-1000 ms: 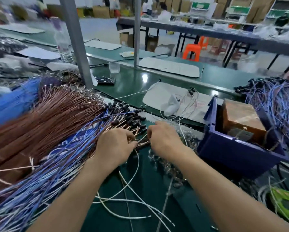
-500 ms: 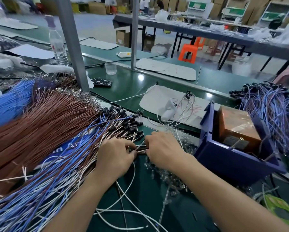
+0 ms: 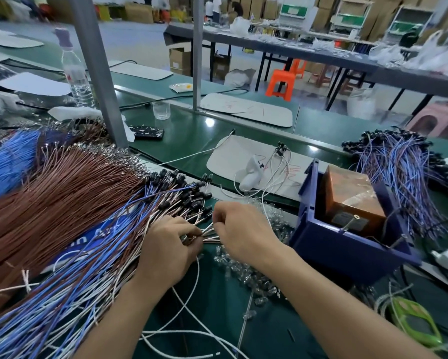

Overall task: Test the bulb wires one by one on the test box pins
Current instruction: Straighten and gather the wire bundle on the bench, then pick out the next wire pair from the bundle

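Bulb wires (image 3: 129, 229): a large fan of blue, white and brown leads lies on the table (image 3: 191, 136) at the person's left, its black-capped ends pointing toward the middle. A few stripped ends (image 3: 209, 235) project between the two hands.

Left hand (image 3: 165, 252): rests on the fan, grip closed, fingers curled round a small group of those ends.

Right hand (image 3: 241, 234): just beside the left, grip pinched together at the same ends. Its fingertips are mostly hidden, so how many leads it holds cannot be told.

Test box (image 3: 352, 200): brown, standing inside a blue bin (image 3: 347, 252) to the right, apart from both hands. Thin metal pins (image 3: 346, 225) appear to project from its near face. No wire touches them.

Assessed step: separating one wire from the group before taking it to the pins.

Recommendations:
- Left hand to pin down the rest, so only one lead comes away.
- Draw it along its own length. Sideways pulls risk snagging neighbouring caps.
- Hold near the bare ends for a steady touch on the pins.
- Avoid dragging through the loose clear bulbs (image 3: 246, 270) beneath the right wrist.
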{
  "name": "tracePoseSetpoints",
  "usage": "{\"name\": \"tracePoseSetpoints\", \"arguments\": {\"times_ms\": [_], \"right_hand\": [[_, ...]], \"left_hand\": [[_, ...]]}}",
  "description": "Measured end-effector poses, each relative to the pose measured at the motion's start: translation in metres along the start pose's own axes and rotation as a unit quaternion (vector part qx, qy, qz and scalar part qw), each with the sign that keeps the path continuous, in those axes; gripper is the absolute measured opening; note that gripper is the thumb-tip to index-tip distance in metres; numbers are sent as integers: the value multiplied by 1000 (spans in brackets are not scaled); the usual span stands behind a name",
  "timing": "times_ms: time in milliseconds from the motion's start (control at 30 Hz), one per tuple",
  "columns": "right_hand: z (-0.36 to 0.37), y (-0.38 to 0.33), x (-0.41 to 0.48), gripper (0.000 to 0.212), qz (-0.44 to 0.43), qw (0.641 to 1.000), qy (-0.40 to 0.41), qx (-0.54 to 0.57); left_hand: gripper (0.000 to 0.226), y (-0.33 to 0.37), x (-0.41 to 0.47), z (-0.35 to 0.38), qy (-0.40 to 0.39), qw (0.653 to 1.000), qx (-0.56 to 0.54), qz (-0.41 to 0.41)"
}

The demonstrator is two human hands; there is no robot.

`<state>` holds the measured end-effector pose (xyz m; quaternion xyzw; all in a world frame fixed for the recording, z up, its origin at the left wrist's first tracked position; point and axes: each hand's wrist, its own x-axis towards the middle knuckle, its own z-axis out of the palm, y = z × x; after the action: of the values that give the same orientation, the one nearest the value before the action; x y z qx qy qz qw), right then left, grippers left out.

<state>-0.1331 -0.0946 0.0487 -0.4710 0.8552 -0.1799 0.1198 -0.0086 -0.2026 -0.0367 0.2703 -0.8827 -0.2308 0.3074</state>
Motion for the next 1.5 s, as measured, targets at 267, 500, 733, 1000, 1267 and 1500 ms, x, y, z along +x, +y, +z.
{"name": "tracePoseSetpoints", "arguments": {"times_ms": [267, 500, 733, 1000, 1267, 1500], "right_hand": [[-68, -2, -30, 25, -11, 982, 174, 73], [-118, 36, -84, 22, 3, 965, 203, 167], [-113, 99, -137, 34, 102, 979, 50, 169], [-100, 124, -173, 44, 102, 971, 69, 204], [-95, 159, -192, 41, 105, 942, 107, 301], [-97, 181, -212, 36, 121, 899, 113, 405]], "left_hand": [[23, -7, 2, -14, -67, 996, -27, -52], [24, 13, 6, -31, -48, 984, -135, -107], [31, 70, 28, -54, -56, 961, -260, -71], [34, 155, 27, -14, -173, 954, -243, 20], [14, 183, -10, 15, -184, 979, -79, 46], [17, 192, -25, 26, -255, 965, -9, 64]]}}
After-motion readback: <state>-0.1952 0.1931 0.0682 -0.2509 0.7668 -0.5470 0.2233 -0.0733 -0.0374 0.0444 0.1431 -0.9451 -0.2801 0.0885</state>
